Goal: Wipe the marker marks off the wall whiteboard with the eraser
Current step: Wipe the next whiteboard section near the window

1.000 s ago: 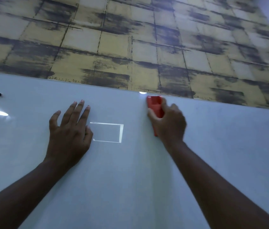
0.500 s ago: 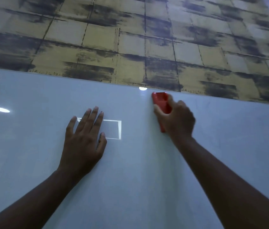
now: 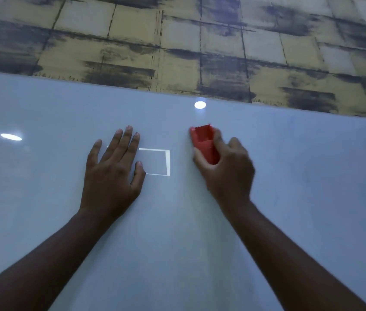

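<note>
1. One whiteboard point(image 3: 43, 113), one red eraser point(image 3: 204, 143), my two hands.
2. My right hand point(image 3: 227, 169) grips the eraser against the board near its top edge; the eraser juts up past my fingers.
3. My left hand point(image 3: 112, 169) lies flat on the board, fingers straight, beside the right.
4. Tiled wall point(image 3: 177, 41) above the board's top edge.

No readable text, label, brand, number or sign shows anywhere.
</note>
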